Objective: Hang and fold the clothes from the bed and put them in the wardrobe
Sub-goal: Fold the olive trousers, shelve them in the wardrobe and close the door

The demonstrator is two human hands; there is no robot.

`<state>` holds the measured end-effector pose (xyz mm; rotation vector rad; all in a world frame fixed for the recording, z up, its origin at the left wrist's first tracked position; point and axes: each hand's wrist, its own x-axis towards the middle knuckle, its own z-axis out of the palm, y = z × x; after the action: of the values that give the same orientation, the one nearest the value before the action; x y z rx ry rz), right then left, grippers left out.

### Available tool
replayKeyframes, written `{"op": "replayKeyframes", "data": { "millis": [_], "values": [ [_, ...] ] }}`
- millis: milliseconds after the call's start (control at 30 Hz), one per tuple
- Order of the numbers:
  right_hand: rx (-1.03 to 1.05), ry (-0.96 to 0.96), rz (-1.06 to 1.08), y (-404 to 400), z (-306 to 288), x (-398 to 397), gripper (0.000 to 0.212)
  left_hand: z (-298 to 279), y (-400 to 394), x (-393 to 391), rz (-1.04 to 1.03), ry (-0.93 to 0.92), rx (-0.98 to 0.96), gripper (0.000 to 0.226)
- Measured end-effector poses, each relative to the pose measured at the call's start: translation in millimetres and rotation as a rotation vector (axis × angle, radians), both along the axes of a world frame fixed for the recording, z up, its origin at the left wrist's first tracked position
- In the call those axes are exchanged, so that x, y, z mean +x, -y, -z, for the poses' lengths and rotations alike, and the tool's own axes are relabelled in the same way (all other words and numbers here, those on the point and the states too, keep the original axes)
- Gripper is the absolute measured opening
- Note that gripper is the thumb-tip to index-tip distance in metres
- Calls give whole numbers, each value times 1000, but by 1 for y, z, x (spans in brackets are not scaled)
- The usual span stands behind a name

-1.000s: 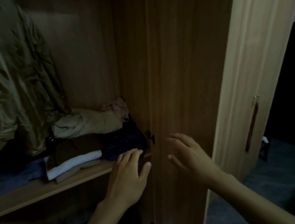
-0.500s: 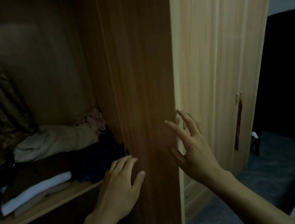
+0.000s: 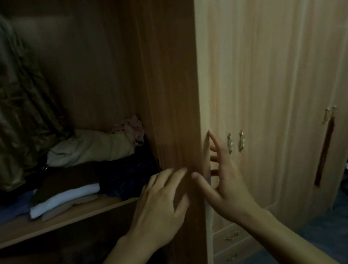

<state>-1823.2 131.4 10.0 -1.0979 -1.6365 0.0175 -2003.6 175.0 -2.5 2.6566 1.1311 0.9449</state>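
An open wardrobe door (image 3: pixel 172 88) of brown wood stands edge-on in the middle. My left hand (image 3: pixel 160 207) lies flat against its inner face, fingers spread. My right hand (image 3: pixel 224 182) curls around the door's outer edge, thumb on the inner side and fingers behind. On the wardrobe shelf (image 3: pixel 55 223) lie folded clothes: a white piece (image 3: pixel 65 198), a beige bundle (image 3: pixel 88 148), a dark garment (image 3: pixel 128 174) and a pink item (image 3: pixel 133 125). An olive jacket (image 3: pixel 6 96) hangs at the left.
Light wooden wardrobe doors (image 3: pixel 281 76) at the right are closed, with small metal handles (image 3: pixel 236 141) and a long dark handle (image 3: pixel 325 151). Drawers (image 3: pixel 230 238) sit low beneath them. Dark blue floor (image 3: pixel 342 232) spreads at the lower right.
The door has swung further toward the wardrobe opening. My right hand moved from its inner face to its outer edge, and my left hand moved from the shelf onto the door.
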Motion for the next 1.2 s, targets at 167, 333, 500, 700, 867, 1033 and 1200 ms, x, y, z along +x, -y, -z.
{"op": "replayKeyframes", "data": {
  "millis": [167, 333, 500, 700, 867, 1033, 1200],
  "values": [
    [46, -43, -194, -9, 2, -18, 77, 5, 0, -22, -97, -12, 23, 56],
    [30, -2, -343, -29, 3, -51, 60, 11, 6, -55, -131, 48, 33, 57],
    [50, 152, -350, -60, -4, -94, 65, 12, -4, -103, -217, 86, 22, 58],
    [83, 304, -178, -102, -14, -153, 75, 15, -33, -167, -331, 56, -29, 79],
    [54, 405, -49, -148, -30, -195, 103, 7, -65, -214, -373, 11, -107, 81],
    [-45, 471, 39, -188, -29, -234, 111, 12, -107, -249, -394, 52, -134, 95],
    [-81, 549, 175, -219, -22, -263, 111, 19, -145, -266, -369, 128, -121, 78]
  ]
}}
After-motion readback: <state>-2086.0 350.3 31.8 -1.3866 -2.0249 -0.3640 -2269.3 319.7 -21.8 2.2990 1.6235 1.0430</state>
